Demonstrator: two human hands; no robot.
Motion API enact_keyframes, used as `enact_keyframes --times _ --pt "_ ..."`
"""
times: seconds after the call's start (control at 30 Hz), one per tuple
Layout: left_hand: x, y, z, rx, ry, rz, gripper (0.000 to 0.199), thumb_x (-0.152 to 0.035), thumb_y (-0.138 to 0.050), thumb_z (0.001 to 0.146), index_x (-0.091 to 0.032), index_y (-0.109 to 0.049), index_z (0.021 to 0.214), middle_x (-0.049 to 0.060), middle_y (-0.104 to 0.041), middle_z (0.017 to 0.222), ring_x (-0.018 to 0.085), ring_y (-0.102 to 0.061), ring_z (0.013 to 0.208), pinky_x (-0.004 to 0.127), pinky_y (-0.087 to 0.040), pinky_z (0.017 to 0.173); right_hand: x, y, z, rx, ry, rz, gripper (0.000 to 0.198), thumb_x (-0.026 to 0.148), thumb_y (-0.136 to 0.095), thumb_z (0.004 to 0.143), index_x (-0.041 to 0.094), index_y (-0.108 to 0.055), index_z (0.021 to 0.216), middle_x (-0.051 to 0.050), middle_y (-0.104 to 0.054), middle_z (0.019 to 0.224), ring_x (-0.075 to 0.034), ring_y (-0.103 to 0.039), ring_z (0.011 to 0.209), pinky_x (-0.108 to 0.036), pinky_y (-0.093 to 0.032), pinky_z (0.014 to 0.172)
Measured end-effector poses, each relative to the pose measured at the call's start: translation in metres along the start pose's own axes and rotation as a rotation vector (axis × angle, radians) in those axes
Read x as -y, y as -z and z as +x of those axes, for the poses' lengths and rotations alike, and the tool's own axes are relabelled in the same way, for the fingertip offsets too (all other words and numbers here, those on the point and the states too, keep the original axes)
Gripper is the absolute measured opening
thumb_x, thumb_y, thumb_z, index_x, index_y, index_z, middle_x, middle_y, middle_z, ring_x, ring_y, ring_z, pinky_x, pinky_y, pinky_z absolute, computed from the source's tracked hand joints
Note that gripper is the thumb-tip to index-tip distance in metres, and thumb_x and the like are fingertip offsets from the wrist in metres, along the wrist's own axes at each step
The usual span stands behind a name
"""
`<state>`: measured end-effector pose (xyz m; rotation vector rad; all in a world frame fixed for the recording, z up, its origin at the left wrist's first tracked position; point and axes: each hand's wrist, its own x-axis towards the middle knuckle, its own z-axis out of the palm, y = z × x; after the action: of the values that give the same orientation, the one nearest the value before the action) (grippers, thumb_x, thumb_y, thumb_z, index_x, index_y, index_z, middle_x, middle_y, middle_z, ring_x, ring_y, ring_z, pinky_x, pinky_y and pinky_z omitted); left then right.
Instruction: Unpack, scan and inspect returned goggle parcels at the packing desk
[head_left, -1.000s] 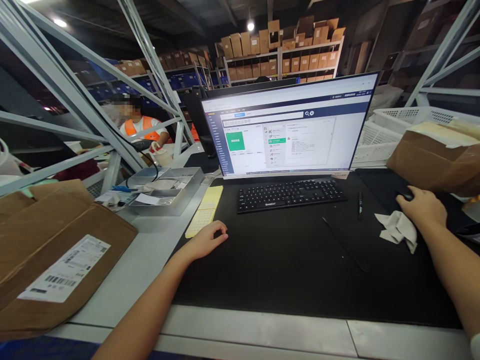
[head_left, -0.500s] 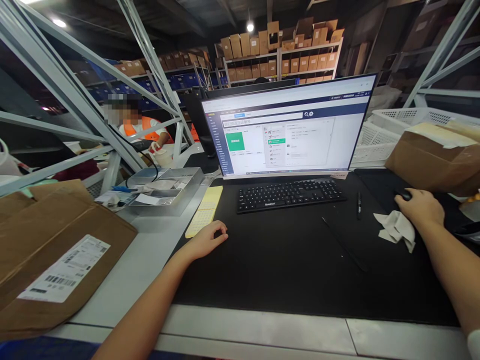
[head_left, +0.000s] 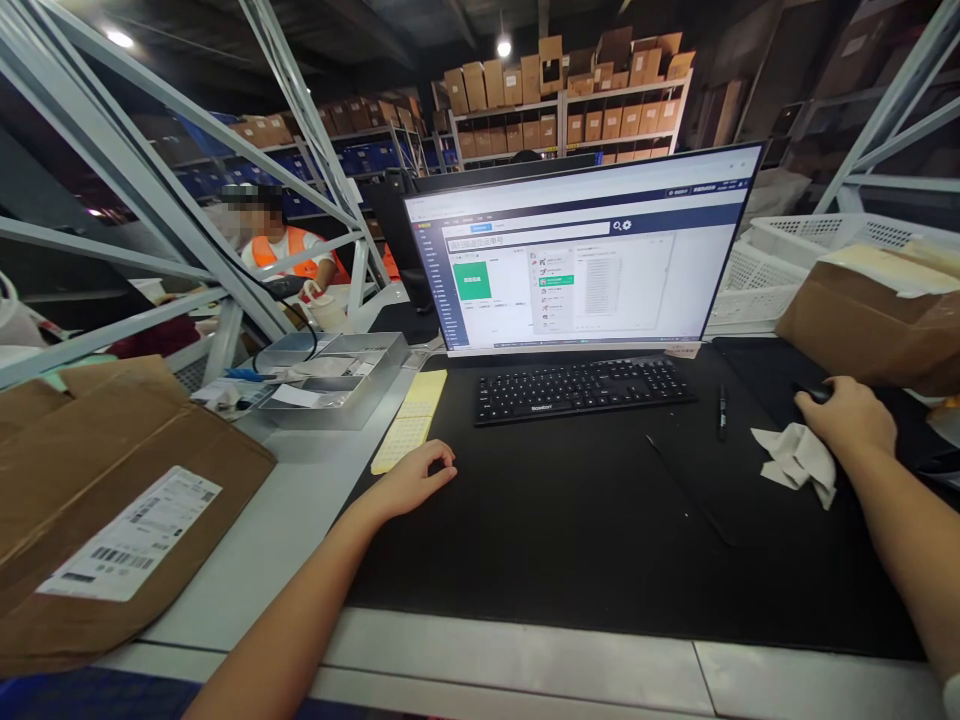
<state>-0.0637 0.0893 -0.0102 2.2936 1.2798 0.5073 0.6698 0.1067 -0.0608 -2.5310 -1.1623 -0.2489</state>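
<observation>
My right hand (head_left: 855, 425) lies over a black computer mouse (head_left: 820, 393) at the right side of the dark desk mat (head_left: 555, 530). Only the front of the mouse shows past my fingers. A crumpled piece of light cloth or tissue (head_left: 796, 460) is just beside that hand. My left hand (head_left: 412, 478) rests on the mat's left part, fingers loosely curled, with a gap to the thumb and nothing between them. Touching or very near it is a yellow printed note pad (head_left: 411, 420). Before me are a black keyboard (head_left: 581, 390) and a lit monitor (head_left: 585, 255) with a chat window.
A labelled cardboard box (head_left: 127, 500) stands at left, a metal tray (head_left: 337, 385) behind it. Another carton (head_left: 874, 315) and white crates (head_left: 757, 280) are at right. A pen (head_left: 722, 412) and a thin black strip (head_left: 686, 488) lie on the mat. A person (head_left: 277, 245) sits beyond.
The chat window on the monitor now displays a different, longer block of text. The view has shifted slightly. My left hand stays in place; my right hand remains on the mouse.
</observation>
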Motion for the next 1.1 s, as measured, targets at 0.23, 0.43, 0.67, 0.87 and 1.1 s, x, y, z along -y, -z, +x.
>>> enact_keyframes --times 0.23,0.43,0.67,0.87,1.1 --pt "0.0015 -0.0009 0.0002 0.000 0.006 0.002 0.022 -0.042 -0.055 0.093 -0.021 -0.061 0.089 0.007 -0.067 0.104 0.022 -0.063 0.097 0.039 -0.051 0.092 -0.0014 -0.0009 0.0002 0.009 0.029 0.001 0.064 0.062 -0.041 0.093 0.023 -0.057 0.141 -0.016 -0.054 0.141 -0.037 -0.058 0.118 -0.047 -0.049 0.094" --pt "0.0009 -0.0004 0.0011 -0.002 0.005 0.006 0.022 -0.042 -0.056 0.092 -0.021 -0.062 0.089 0.007 -0.068 0.103 0.022 -0.063 0.096 0.038 -0.051 0.091 -0.0017 -0.0017 0.0005 -0.009 -0.002 -0.004 0.066 0.064 -0.046 0.090 0.016 -0.058 0.135 -0.019 -0.061 0.125 -0.036 -0.061 0.110 -0.046 -0.051 0.088" --pt "0.0011 -0.0005 0.0007 0.003 0.011 0.005 0.021 -0.042 -0.055 0.092 -0.021 -0.061 0.090 0.006 -0.067 0.103 0.022 -0.063 0.096 0.037 -0.051 0.091 -0.0019 -0.0014 0.0008 0.004 0.019 -0.008 0.064 0.062 -0.042 0.092 0.020 -0.057 0.138 -0.016 -0.056 0.137 -0.036 -0.059 0.117 -0.046 -0.049 0.093" --pt "0.0041 -0.0019 0.0008 0.009 0.022 0.001 0.020 -0.041 -0.055 0.092 -0.021 -0.060 0.090 0.006 -0.066 0.105 0.022 -0.063 0.099 0.038 -0.049 0.094 -0.0012 0.0000 -0.0005 -0.003 0.019 -0.005 0.066 0.061 -0.043 0.092 0.018 -0.056 0.140 -0.019 -0.058 0.133 -0.036 -0.059 0.114 -0.045 -0.050 0.088" --pt "0.0037 -0.0017 0.0011 0.014 0.021 -0.012 0.022 -0.042 -0.055 0.092 -0.021 -0.060 0.089 0.006 -0.066 0.106 0.023 -0.063 0.100 0.040 -0.049 0.095 -0.0013 -0.0010 0.0004 -0.008 0.004 -0.009 0.066 0.062 -0.045 0.090 0.016 -0.059 0.135 -0.019 -0.060 0.127 -0.036 -0.061 0.111 -0.045 -0.050 0.086"
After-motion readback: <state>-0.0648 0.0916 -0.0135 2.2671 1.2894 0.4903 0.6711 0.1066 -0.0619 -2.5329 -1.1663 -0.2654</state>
